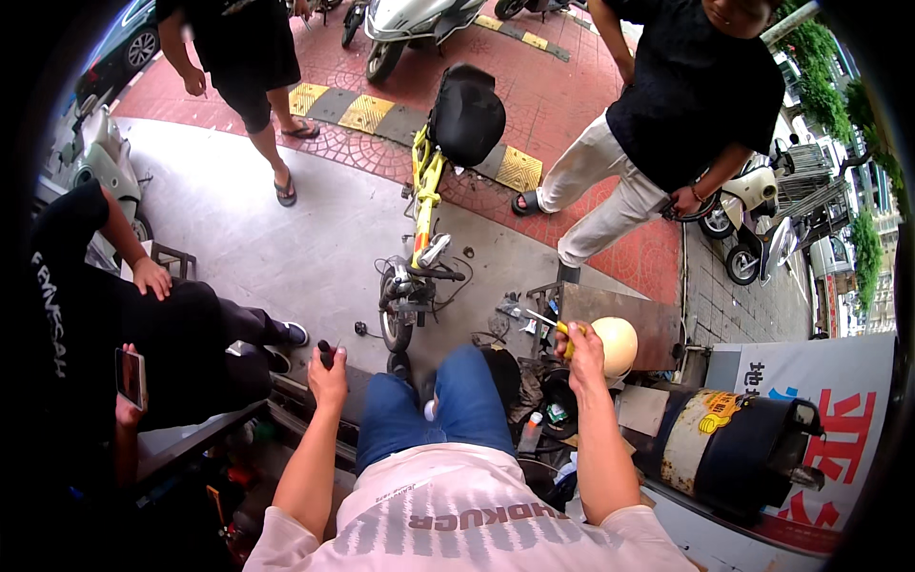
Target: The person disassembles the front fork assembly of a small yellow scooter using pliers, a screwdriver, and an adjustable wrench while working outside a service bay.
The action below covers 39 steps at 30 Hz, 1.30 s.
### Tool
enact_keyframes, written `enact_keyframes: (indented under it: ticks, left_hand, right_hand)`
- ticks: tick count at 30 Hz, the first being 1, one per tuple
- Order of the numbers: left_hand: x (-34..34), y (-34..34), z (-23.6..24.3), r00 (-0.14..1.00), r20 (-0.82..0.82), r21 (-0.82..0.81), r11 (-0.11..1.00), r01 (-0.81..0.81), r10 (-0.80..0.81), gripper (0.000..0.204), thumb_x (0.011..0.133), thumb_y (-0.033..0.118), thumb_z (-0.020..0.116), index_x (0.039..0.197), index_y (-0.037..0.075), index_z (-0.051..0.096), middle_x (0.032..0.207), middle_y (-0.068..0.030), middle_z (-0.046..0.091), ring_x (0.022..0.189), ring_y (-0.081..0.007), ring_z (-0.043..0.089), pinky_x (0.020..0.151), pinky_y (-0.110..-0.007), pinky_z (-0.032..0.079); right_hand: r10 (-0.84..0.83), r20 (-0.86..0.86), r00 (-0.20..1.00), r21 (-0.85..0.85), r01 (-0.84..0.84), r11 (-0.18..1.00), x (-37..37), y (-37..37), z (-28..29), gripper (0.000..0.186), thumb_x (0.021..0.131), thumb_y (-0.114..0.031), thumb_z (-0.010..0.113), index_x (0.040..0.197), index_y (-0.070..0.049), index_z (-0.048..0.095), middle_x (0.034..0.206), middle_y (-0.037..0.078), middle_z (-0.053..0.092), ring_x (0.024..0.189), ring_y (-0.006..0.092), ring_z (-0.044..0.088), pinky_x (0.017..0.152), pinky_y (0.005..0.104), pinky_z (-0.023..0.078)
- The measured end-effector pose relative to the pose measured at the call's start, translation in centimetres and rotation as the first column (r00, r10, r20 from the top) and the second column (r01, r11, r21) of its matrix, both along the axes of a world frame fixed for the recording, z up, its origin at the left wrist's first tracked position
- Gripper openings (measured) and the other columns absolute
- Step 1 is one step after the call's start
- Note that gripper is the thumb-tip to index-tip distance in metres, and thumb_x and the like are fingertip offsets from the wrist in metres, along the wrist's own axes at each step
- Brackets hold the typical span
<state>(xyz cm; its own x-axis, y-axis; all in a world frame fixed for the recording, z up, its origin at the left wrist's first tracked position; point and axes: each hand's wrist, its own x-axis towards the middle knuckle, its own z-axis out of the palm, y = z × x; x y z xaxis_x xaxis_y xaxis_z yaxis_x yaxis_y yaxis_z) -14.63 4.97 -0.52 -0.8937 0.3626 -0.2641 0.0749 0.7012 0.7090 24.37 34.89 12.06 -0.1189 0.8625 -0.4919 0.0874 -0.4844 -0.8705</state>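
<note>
Just ahead of the knees (464, 372): yellow bike (426, 205) btw two gripped tools

On the L side, the L hand (327, 385) has fingers closed round a dark-handled tool (327, 356); its tip's too small to ID. The R hand (587, 362) has fingers wrapped round a yellow-handled screwdriver (569, 341), shaft angled up-L. Right by that hand, a cream round obj (618, 347). Both hands are apart from the bike, which is on the grey floor (219, 214), blk seat (467, 116) at far end, front wheel (396, 332) near the feet.

Writing: big red + blue chars on a white sign (843, 429), far R; large print on the pale T-shirt (438, 505), upside down; white letters on a nearby person's blk top (57, 315). Yellow hand-shaped sticker (720, 415) on a dark drum (734, 448); its small print's unclear.
</note>
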Motion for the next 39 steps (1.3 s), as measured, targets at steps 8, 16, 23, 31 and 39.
enact_keyframes:
  ticks: [8, 16, 23, 31, 39]
  left_hand:
    - [0.6, 14.5, 1.1, 0.954, 0.016, -0.026, 0.953, 0.301, -0.301, 0.04, 0.085, 0.026, 0.079, 0.105, 0.0, 0.057, 0.098, -0.0217, 0.064, 0.097, -0.0442, 0.061, 0.086, -0.052, 0.049]
    - [0.4, 31.5, -11.9, 0.743, -0.342, -0.131, 0.812, 0.569, -0.576, 0.053, 0.075, 0.026, 0.09, 0.106, 0.002, 0.055, 0.096, -0.0151, 0.059, 0.087, -0.0372, 0.057, 0.074, -0.047, 0.048]
    - [1.7, 36.4, -17.2, 0.494, -0.503, -0.375, 0.694, 0.614, -0.709, 0.047, 0.068, 0.024, 0.09, 0.097, 0.004, 0.058, 0.086, -0.0132, 0.059, 0.079, -0.0362, 0.06, 0.069, -0.046, 0.046]
    - [6.3, 37.6, -20.6, 0.415, -0.745, -0.485, 0.851, 0.2, -0.522, 0.033, 0.077, 0.022, 0.083, 0.098, 0.008, 0.062, 0.091, -0.0083, 0.069, 0.089, -0.0325, 0.067, 0.075, -0.048, 0.05]
    - [4.8, 35.5, -22.3, 0.219, -0.885, -0.361, 0.903, 0.233, -0.41, 0.029, 0.079, 0.025, 0.083, 0.101, 0.015, 0.068, 0.094, -0.0012, 0.071, 0.092, -0.0259, 0.07, 0.082, -0.041, 0.051]
  right_hand:
    - [0.274, 0.219, 0.936, -0.036, -0.273, 0.961, -12.6, 20.3, -7.6, 0.024, 0.099, -0.026, 0.071, 0.101, -0.002, 0.069, 0.066, -0.001, 0.057, 0.053, 0.0082, 0.049, 0.051, 0.0284, 0.041]
    - [0.543, 0.022, 0.839, -0.192, -0.53, 0.826, -24.3, 35.4, -35.2, 0.032, 0.097, -0.032, 0.073, 0.082, -0.008, 0.059, 0.067, -0.003, 0.051, 0.053, 0.0071, 0.046, 0.044, 0.0256, 0.035]
    - [0.358, -0.47, 0.807, -0.148, -0.472, 0.869, -30.8, 34.7, -45.5, 0.024, 0.103, -0.03, 0.066, 0.094, -0.009, 0.062, 0.073, -0.002, 0.054, 0.062, 0.0103, 0.051, 0.054, 0.0274, 0.04]
    - [0.312, -0.56, 0.768, 0.048, -0.346, 0.937, -30.3, 31.2, -42.3, 0.023, 0.1, -0.03, 0.067, 0.093, -0.009, 0.066, 0.071, 0.0, 0.056, 0.054, 0.0115, 0.049, 0.048, 0.0325, 0.041]
    - [0.375, -0.569, 0.732, 0.108, -0.385, 0.917, -27.7, 28.9, -40.6, 0.021, 0.101, -0.028, 0.066, 0.09, -0.012, 0.06, 0.069, 0.0, 0.055, 0.056, 0.0135, 0.052, 0.052, 0.032, 0.045]
